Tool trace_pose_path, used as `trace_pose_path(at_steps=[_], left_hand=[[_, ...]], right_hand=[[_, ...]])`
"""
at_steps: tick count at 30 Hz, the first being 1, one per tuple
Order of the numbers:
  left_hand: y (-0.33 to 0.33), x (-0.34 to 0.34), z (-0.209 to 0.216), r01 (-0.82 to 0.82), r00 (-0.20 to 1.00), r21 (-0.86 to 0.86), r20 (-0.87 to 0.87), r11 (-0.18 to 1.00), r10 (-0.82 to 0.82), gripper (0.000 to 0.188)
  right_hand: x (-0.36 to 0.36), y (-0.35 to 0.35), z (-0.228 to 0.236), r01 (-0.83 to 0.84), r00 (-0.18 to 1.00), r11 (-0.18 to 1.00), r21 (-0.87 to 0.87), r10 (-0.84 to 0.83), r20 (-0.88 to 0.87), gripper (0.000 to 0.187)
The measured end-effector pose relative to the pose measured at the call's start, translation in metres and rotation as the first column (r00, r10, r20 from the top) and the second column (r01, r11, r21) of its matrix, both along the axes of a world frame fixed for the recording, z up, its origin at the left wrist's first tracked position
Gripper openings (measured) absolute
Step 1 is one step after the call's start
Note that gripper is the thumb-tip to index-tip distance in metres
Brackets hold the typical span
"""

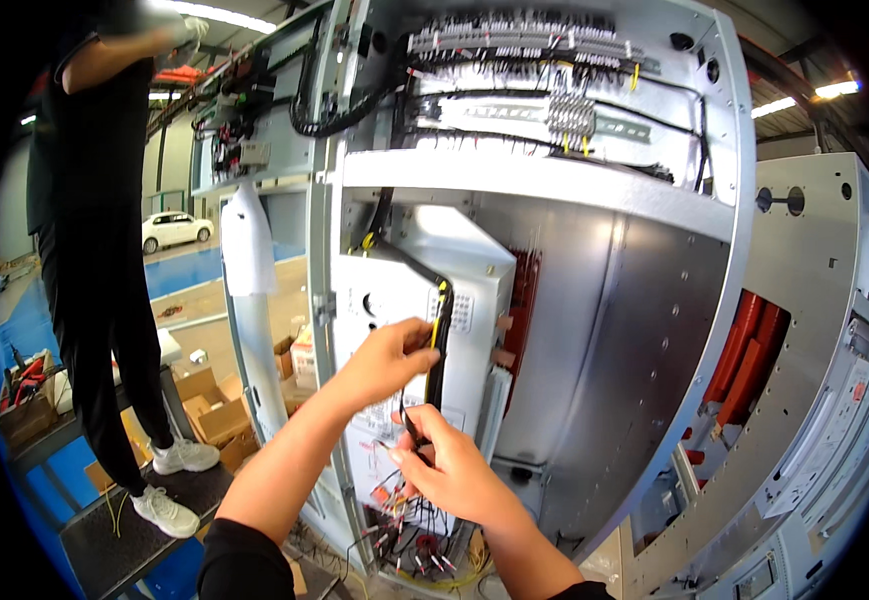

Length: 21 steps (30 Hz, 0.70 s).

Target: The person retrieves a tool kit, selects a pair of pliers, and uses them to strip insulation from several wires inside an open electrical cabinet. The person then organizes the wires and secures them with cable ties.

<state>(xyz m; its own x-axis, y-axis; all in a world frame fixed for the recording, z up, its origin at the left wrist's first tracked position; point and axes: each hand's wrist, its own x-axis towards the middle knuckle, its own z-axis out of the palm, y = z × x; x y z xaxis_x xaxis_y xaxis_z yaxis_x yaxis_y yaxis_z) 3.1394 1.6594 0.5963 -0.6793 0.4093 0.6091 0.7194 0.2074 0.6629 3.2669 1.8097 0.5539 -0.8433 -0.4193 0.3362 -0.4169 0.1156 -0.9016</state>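
A black cable bundle (441, 365) with a yellow wire along it runs down the front of a white panel (354, 350) inside a metal cabinet. My left hand (386, 362) is closed at the bundle's upper part, thumb and fingers against it. Lower down, my right hand (451, 468) pinches a thin black strip (409, 428) that curves up beside the bundle; whether it is a wire or a wrap I cannot tell. Loose wire ends (429, 550) with pale tips hang below my right hand.
Wired terminal rows (524, 45) fill the upper compartment above a white crossbar (534, 185). An open cabinet door (254, 330) stands left. Another person (99, 230) stands on a dark platform (134, 545) at far left. A second cabinet (834, 260) is at right.
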Motion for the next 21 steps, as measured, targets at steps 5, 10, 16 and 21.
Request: trace_pose_path(at_steps=[5,10,16,21], left_hand=[[-0.012,-0.015,-0.002,0.217,0.885,0.282,0.347,0.935,-0.31,0.021],[-0.005,-0.023,-0.015,0.253,0.788,0.244,0.51,0.936,-0.345,0.022],[0.011,-0.053,-0.031,0.4,0.884,-0.108,0.307,0.91,-0.352,0.024],[-0.051,-0.045,-0.006,0.114,0.983,0.031,0.138,0.993,-0.117,0.037]], right_hand=[[-0.007,0.024,-0.017,-0.152,0.935,0.974,0.166,0.196,-0.297,0.033],[-0.086,0.025,0.004,0.362,0.687,0.867,-0.342,-0.496,-0.531,0.029],[-0.115,0.007,0.018,0.295,0.853,0.923,-0.248,-0.371,-0.368,0.009],[-0.052,0.01,0.031,0.642,0.591,0.742,-0.195,-0.64,-0.49,0.004]])
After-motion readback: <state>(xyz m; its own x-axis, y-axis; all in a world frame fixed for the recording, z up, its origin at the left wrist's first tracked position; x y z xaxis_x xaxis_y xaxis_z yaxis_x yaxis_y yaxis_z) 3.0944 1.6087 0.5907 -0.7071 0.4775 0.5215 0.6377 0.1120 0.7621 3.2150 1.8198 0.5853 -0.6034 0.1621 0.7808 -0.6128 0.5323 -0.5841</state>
